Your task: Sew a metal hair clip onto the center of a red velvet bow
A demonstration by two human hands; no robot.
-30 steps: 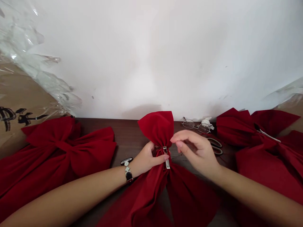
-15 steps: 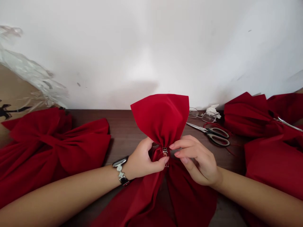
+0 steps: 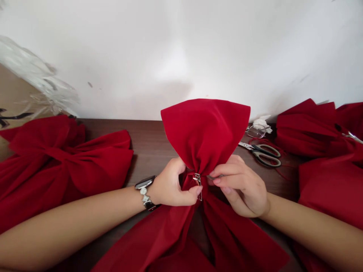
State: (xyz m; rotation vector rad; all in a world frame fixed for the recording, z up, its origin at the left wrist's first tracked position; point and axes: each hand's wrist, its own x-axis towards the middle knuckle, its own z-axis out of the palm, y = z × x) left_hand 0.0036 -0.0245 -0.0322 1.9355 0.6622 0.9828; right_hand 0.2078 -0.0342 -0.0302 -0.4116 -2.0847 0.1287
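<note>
A red fabric bow (image 3: 205,132) stands gathered at its middle, one loop fanned upward and its tails spread toward me over the dark wooden table (image 3: 150,145). A small metal clip (image 3: 198,180) clamps the gathered waist. My left hand (image 3: 170,187), with a watch on the wrist, pinches the waist from the left, thumb on the clip. From the right, my right hand (image 3: 241,185) grips the same waist, fingers curled and pressed against the fabric beside the clip.
A finished red bow (image 3: 68,155) lies at the left, and more red bows (image 3: 320,132) are piled at the right. Scissors (image 3: 262,153), eyeglasses (image 3: 256,131) and a crumpled white scrap (image 3: 262,121) sit by the white wall. Clear plastic wrap (image 3: 34,81) covers something at the far left.
My right hand came in from beside the bow and closed on its waist. The upper loop rose and fanned out wider. The view tilted down slightly.
</note>
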